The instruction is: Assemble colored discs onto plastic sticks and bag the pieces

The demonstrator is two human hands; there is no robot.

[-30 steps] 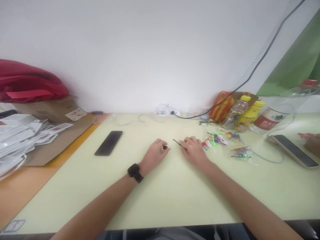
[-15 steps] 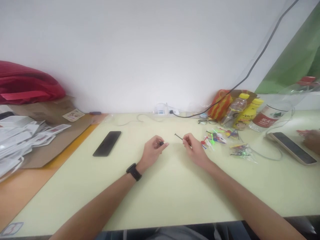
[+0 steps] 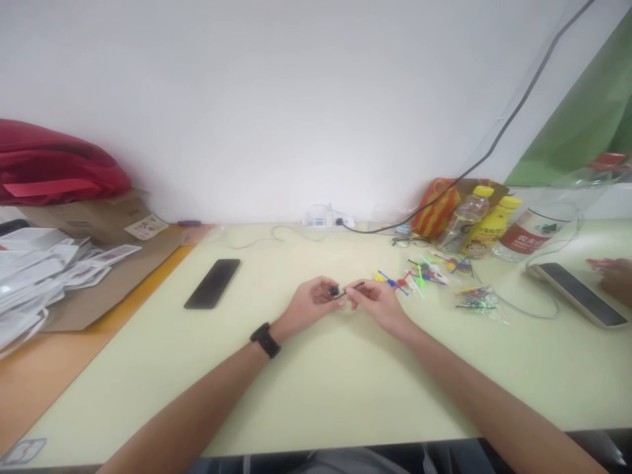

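Observation:
My left hand (image 3: 312,306), with a black watch (image 3: 265,340) on the wrist, is closed on a small round black piece (image 3: 334,290). Close beside it, my right hand (image 3: 378,304) pinches a thin black stick (image 3: 351,289) between thumb and fingertips. The stick slants across just in front of the black piece and reaches the left fingertips; whether the two parts touch I cannot tell. Just beyond the right hand lie colourful plastic pieces (image 3: 419,271), in blue, yellow, red and green, some of them loose on the table.
A clear bag of similar pieces (image 3: 476,299) lies to the right, near a phone (image 3: 582,294) and another person's hand (image 3: 617,280). Bottles (image 3: 530,230) stand behind. At left are a black phone (image 3: 212,284), white packets (image 3: 44,270) and a cardboard box (image 3: 93,217).
My right hand has moved left, bringing the black stick to my left hand and turning it to slant the other way. My left hand has shifted slightly right. Blue and yellow pieces are now uncovered.

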